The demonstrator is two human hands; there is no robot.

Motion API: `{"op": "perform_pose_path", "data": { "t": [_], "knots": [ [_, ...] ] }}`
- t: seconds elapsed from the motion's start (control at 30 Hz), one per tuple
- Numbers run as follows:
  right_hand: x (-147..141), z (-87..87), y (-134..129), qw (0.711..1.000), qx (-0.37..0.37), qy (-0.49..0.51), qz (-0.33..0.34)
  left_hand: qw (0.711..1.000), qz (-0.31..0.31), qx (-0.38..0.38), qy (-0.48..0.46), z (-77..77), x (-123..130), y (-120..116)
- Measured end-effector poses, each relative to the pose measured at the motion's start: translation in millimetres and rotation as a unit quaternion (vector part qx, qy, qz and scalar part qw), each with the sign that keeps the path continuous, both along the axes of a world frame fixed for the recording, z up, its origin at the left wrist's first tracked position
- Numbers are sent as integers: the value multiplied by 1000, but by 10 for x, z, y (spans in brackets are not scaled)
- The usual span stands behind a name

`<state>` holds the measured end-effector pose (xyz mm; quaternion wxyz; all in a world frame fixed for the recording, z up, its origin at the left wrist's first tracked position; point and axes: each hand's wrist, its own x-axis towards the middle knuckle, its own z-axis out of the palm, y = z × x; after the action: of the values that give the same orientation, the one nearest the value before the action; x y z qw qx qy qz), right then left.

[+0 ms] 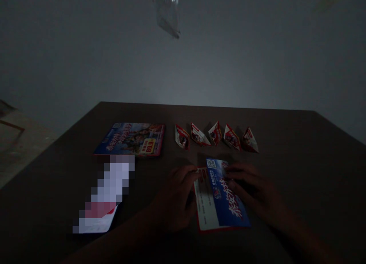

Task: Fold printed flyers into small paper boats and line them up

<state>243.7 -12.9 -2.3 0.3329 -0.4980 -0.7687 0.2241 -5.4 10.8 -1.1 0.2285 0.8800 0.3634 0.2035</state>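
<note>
In front of me on the dark table lies a partly folded flyer (233, 206), with a blue printed panel turned over a pale text side edged in red. Fingers of my left hand (180, 197) curl at its left edge and hold it there. From the other side my right hand (253, 187) grips the blue panel, fingers across its upper right part and thumb on the print. Beyond the flyer stand several small folded paper pieces (215, 134) in a row, red and white with print. The dim light hides some fingertip detail.
A stack of printed flyers (134, 140) lies at the back left of the table (274, 119). Nearer me is a phone (98, 226) with a lit, blurred-out screen. A clear plastic bag (168, 14) is against the pale wall behind.
</note>
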Motion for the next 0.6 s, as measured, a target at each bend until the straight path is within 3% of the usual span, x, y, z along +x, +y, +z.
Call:
{"op": "perform_pose_path", "data": {
  "t": [0.6],
  "knots": [
    [-75, -40, -4, 994, 30, -97, 39, 1000, 5, -17, -17, -39, -17, -6]
  ]
}}
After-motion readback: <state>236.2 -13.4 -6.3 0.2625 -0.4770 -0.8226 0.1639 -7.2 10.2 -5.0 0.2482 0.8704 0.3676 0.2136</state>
